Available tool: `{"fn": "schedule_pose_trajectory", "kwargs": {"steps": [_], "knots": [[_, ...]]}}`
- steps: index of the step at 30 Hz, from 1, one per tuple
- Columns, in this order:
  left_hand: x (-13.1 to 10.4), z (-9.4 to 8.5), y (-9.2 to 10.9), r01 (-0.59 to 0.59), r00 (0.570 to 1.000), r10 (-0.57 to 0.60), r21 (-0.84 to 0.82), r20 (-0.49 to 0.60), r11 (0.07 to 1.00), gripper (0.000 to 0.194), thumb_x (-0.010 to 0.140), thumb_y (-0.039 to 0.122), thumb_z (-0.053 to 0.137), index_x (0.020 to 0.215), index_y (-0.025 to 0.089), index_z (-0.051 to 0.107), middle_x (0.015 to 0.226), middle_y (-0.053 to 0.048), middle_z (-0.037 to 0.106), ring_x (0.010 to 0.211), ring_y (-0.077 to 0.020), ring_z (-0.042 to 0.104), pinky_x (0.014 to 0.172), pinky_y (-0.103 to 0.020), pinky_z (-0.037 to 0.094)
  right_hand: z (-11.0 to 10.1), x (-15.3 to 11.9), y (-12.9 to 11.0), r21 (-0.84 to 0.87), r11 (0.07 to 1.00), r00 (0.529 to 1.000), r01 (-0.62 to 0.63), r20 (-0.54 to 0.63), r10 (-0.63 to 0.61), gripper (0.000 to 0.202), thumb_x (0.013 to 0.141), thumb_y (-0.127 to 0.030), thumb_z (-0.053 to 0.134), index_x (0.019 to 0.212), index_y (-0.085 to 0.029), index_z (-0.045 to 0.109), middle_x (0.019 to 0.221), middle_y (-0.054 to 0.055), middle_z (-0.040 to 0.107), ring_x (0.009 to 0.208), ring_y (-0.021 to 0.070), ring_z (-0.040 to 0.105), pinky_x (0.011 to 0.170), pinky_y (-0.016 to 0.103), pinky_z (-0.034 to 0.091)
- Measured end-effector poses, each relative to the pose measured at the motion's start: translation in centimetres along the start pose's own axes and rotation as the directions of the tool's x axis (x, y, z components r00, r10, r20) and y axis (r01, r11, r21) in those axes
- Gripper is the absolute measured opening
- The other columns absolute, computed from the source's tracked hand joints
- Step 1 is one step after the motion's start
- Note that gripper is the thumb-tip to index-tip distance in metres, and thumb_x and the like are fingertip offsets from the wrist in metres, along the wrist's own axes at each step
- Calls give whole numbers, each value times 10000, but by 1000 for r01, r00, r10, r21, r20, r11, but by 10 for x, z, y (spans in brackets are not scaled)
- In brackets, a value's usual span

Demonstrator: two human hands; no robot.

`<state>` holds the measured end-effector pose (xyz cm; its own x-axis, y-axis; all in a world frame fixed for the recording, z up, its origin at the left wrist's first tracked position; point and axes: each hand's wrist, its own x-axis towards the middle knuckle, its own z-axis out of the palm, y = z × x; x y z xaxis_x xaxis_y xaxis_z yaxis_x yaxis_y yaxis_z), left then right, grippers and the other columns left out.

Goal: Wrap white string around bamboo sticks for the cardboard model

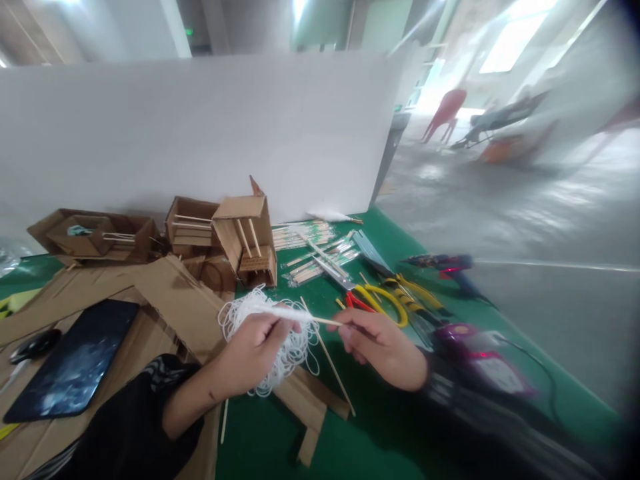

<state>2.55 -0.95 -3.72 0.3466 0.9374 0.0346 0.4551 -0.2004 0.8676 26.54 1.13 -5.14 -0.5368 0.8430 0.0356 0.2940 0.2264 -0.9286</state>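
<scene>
My left hand (257, 350) pinches a thin wooden stick (326, 321) by its end wrapped in white fluffy material (290, 312). At the bare end, the fingertips of my right hand (377, 343) are closed round the same stick, which lies nearly level between both hands. A loose heap of white string (303, 353) spreads under and behind my left hand; whether the hand touches it I cannot tell. Just left of my right hand, another thin wooden stick (336, 372) rests on the green table. My left palm hides the far end of the wrapping.
Cardboard box structures (245, 220) stand along the white panel (200, 127). Packed wooden sticks (305, 235) lie behind the string. Yellow-handled scissors (385, 303), pliers (407, 297) and a glue gun (457, 263) are at the right. A dark tablet (73, 360) rests on cardboard at left.
</scene>
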Motion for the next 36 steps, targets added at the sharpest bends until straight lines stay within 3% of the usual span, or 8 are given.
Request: {"fn": "schedule_pose_trajectory", "kwargs": {"steps": [6,10,14,20,23,30,36], "knots": [[0,3,5,-10,999,9,-12,-38,1000,363,944,405,367,931,176,649,780,-22,632,668,-144,535,636,-253,412,4,2,-4,-176,984,994,11,-107,-30,208,926,-319,452,942,-169,595,660,-8,555,541,101,490,500,218,387],[1,3,3,19,997,-19,6,-70,1000,375,937,408,393,946,171,682,747,-24,649,666,-150,555,628,-250,419,4,0,-7,-212,976,997,53,-47,-64,314,945,-393,411,901,-160,618,602,-15,523,518,101,465,481,221,363],[2,4,-1,30,997,-31,-18,-68,999,380,933,412,405,945,172,699,791,-34,673,728,-166,584,673,-257,440,3,1,-6,-256,966,991,30,-121,-63,384,963,-399,364,801,-163,620,530,-24,494,477,99,460,464,221,368],[2,5,1,41,998,-42,-32,-48,999,383,938,410,394,927,177,698,718,-12,639,676,-145,564,659,-249,430,9,2,2,-139,990,973,-5,-227,-27,229,922,-383,479,885,-183,585,709,5,610,535,106,554,511,223,448],[2,5,1,43,998,-45,-25,-50,999,396,935,419,395,907,172,703,715,-16,635,680,-150,562,652,-251,428,12,1,4,-117,993,972,-24,-236,-4,215,914,-389,494,909,-190,572,695,-4,597,531,112,560,504,224,448],[3,4,0,51,998,-54,-72,-40,996,393,932,425,405,980,178,707,844,-38,685,763,-171,588,707,-268,444,13,-1,-1,-337,941,991,37,-106,-77,319,977,-341,352,891,-186,618,717,17,640,629,138,575,595,247,423],[2,6,-3,90,995,-92,-107,-21,990,428,931,457,382,997,175,696,845,-51,679,785,-187,590,725,-293,457,15,0,0,-370,928,969,42,-212,-129,231,926,-365,475,866,-190,614,672,9,609,542,129,506,511,244,382]]}}
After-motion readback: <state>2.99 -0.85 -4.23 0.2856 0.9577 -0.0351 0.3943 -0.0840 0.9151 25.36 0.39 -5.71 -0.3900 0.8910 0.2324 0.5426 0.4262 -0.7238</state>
